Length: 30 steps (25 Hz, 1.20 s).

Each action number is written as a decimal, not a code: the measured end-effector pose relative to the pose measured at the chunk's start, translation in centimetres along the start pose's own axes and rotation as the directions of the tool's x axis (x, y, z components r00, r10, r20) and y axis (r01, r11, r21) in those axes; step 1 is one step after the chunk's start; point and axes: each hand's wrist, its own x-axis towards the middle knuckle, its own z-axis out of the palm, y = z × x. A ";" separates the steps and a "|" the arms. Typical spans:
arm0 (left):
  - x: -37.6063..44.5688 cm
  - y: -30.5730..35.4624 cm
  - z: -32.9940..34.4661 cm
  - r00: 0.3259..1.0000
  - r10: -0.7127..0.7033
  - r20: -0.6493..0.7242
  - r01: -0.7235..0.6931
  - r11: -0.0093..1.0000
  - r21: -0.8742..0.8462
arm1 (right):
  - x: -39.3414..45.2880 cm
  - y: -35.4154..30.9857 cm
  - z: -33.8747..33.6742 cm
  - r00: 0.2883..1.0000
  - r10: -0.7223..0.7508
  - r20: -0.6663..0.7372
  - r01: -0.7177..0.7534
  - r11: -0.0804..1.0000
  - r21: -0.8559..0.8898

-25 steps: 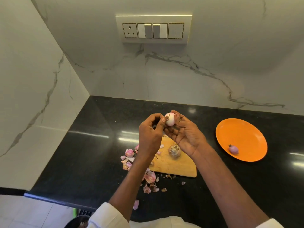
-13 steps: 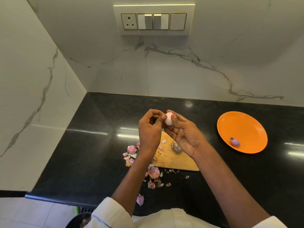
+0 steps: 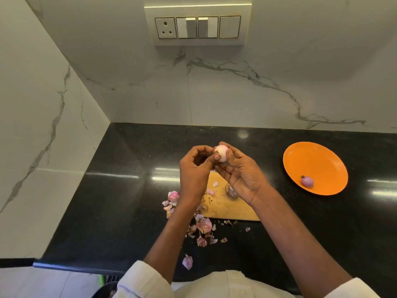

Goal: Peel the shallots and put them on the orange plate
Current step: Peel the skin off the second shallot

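Black table, marble walls. Shallot held up between both hands: right hand pinches it, left hand picks at its skin. Light, firm, slick once bare; grip the sides. Orange plate right of right hand, one shallot on it

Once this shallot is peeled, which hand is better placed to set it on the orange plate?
Probably the right hand. Its fingers already hold the pale shallot, and the orange plate lies on that side of the counter. The left hand only picks at the skin, farther from the plate.
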 end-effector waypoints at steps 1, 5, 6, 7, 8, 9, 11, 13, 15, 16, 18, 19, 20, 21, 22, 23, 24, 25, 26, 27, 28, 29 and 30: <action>0.1 -0.2 0.0 1.000 -0.003 -0.016 0.003 1.000 0.021 | 0.0 0.1 -0.1 1.000 0.000 0.002 0.000 1.000 -0.010; 0.6 -0.6 0.1 0.999 -0.040 -0.025 0.042 0.996 0.083 | 0.1 0.5 -0.1 1.000 0.006 -0.031 -0.007 0.999 -0.043; 0.6 -0.6 0.2 0.998 -0.051 -0.023 0.053 0.993 0.107 | 0.1 0.7 0.0 0.999 0.000 -0.052 -0.003 0.999 -0.049; 0.5 -0.5 0.3 0.998 -0.057 -0.024 0.059 0.991 0.122 | 0.1 0.8 0.3 0.998 -0.001 -0.069 -0.002 0.999 -0.047; 0.6 -0.2 0.1 0.998 -0.058 -0.033 0.062 0.989 0.132 | 0.4 0.9 0.9 0.997 0.003 -0.078 -0.005 0.999 -0.037; 0.6 0.0 -0.2 0.997 -0.057 -0.049 0.063 0.988 0.144 | 0.6 1.0 1.6 0.997 0.013 -0.079 -0.015 1.000 -0.021; 1.1 0.4 -1.4 0.994 -0.044 -0.105 0.060 0.986 0.154 | 1.2 1.7 3.4 0.998 0.033 -0.056 -0.032 0.999 0.003; 1.9 0.3 -2.9 0.988 -0.014 -0.152 0.038 0.987 0.158 | 1.6 2.2 5.0 0.999 0.051 -0.015 -0.051 0.999 0.013; 2.2 0.8 -3.8 0.982 0.021 -0.186 0.010 0.987 0.163 | 1.9 2.4 6.1 0.997 0.073 0.032 -0.074 0.997 0.035; 2.4 1.2 -4.1 0.978 0.032 -0.204 0.002 0.987 0.162 | 2.0 2.4 6.5 0.995 0.090 0.047 -0.092 0.995 0.047; 2.9 1.8 -4.2 0.980 0.058 -0.191 -0.027 0.987 0.161 | 2.3 2.2 6.7 0.993 0.097 0.062 -0.102 0.992 0.079; 3.1 1.9 -4.1 0.984 0.070 -0.166 -0.043 0.985 0.165 | 2.4 2.2 6.6 0.994 0.087 0.067 -0.093 0.991 0.098; 3.2 2.1 -3.9 0.987 0.078 -0.141 -0.053 0.983 0.174 | 2.4 2.1 6.5 0.995 0.074 0.067 -0.082 0.989 0.125; 3.2 2.3 -3.7 0.989 0.081 -0.124 -0.058 0.981 0.184 | 2.4 2.1 6.4 0.996 0.063 0.066 -0.073 0.985 0.155; 3.3 2.6 -3.4 0.990 0.083 -0.113 -0.061 0.980 0.189 | 2.3 1.9 6.1 0.997 0.054 0.064 -0.064 0.982 0.179; 3.5 2.9 -2.9 0.991 0.086 -0.100 -0.065 0.979 0.194 | 2.3 1.6 5.8 0.997 0.041 0.061 -0.052 0.979 0.195; 3.5 3.0 -2.4 0.993 0.089 -0.081 -0.071 0.978 0.196 | 2.2 1.2 5.5 0.998 0.025 0.051 -0.034 0.981 0.193; 3.5 3.1 -1.7 0.993 0.097 -0.066 -0.082 0.977 0.196 | 2.1 0.7 5.0 0.999 0.004 0.042 -0.011 0.984 0.178; 3.6 3.2 -0.9 0.993 0.106 -0.053 -0.093 0.976 0.195 | 2.0 0.2 4.7 0.999 -0.025 0.036 0.019 0.988 0.156; 3.8 3.1 -0.2 0.994 0.101 -0.043 -0.092 0.979 0.184 | 1.8 -0.2 4.3 0.998 -0.053 0.030 0.049 0.989 0.138; 4.1 3.0 0.3 0.996 0.078 -0.033 -0.072 0.985 0.155 | 1.5 -0.6 4.0 0.997 -0.078 0.018 0.075 0.989 0.128; 4.0 3.0 0.6 0.998 0.044 -0.033 -0.040 0.993 0.111 | 1.2 -0.7 3.8 0.995 -0.096 0.002 0.095 0.988 0.124; 3.8 3.0 0.9 0.999 0.014 -0.039 -0.012 0.998 0.058 | 0.9 -0.7 3.6 0.994 -0.113 -0.013 0.114 0.986 0.120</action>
